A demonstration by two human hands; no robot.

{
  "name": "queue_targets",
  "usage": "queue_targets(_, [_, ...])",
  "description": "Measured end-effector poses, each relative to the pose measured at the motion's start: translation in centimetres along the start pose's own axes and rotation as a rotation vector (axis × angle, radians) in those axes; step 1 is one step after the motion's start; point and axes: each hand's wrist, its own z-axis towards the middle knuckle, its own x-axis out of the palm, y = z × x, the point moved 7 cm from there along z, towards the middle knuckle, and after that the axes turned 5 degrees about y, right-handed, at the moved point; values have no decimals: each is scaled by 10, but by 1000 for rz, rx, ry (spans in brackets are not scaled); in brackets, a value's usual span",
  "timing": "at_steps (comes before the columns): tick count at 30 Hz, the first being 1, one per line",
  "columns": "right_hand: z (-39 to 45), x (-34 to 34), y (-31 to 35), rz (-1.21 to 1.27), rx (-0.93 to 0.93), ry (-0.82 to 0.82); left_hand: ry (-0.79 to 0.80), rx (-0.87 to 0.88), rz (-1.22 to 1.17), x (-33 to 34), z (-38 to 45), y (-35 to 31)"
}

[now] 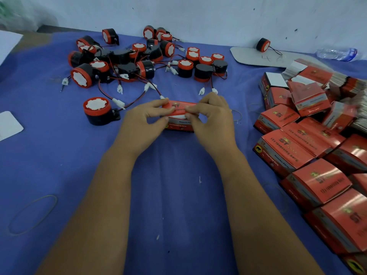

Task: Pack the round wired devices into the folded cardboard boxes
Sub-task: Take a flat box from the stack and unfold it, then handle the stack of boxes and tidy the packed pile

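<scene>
A small red cardboard box (179, 126) sits on the blue cloth at the centre. My left hand (142, 121) pinches its top flap from the left, and my right hand (211, 118) pinches the flap from the right. What is inside the box is hidden. One round black-and-red wired device (98, 111) stands alone just left of my left hand. A heap of several more such devices (139, 58) with red-black wires and white plugs lies behind the box.
Several closed red boxes (309, 155) are piled along the right side. Another device (263, 44) rests on a grey board (250, 56) at the back right, beside a plastic bottle (337, 53). A rubber band (32, 214) lies front left. A white card (9, 124) lies at the left edge.
</scene>
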Motion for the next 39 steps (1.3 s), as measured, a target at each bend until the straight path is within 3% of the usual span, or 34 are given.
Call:
queue_targets(4, [-8, -1, 6, -73, -13, 19, -120, 224, 428, 9, -4, -27])
queue_targets(6, [-11, 4, 9, -170, -1, 70, -118, 263, 429, 19, -4, -37])
queue_targets(11, [-18, 8, 11, -222, 63, 105, -143, 146, 285, 21, -4, -30])
queue_targets(15, [-16, 4, 13, -265, 89, 63, -88, -135, 31, 25, -7, -11])
queue_targets(18, [-8, -9, 10, -310, 166, 16, 44, -127, -131, 45, -2, -26])
queue_targets(21, [11, -42, -2, -339, 234, -87, 193, -187, -473, 76, 10, -50])
queue_targets(25, [50, -93, -17, -387, 272, -170, 41, -313, -784, 99, 40, -55])
queue_targets(29, [85, -120, -62, -443, 391, -7, 53, -362, -921, 134, 73, -61])
queue_targets(33, [108, -131, -126, -327, 588, 144, 440, -460, -1147, 183, 95, -72])
queue_targets(34, [114, -134, -141, -330, 627, 163, 467, -497, -1245, 190, 99, -71])
queue_targets(37, [135, -151, -177, -549, 653, 177, 329, -568, -1596, 194, 112, -53])
queue_targets(39, [140, -172, -198, -814, 680, 147, 231, -508, -1691, 189, 120, -39])
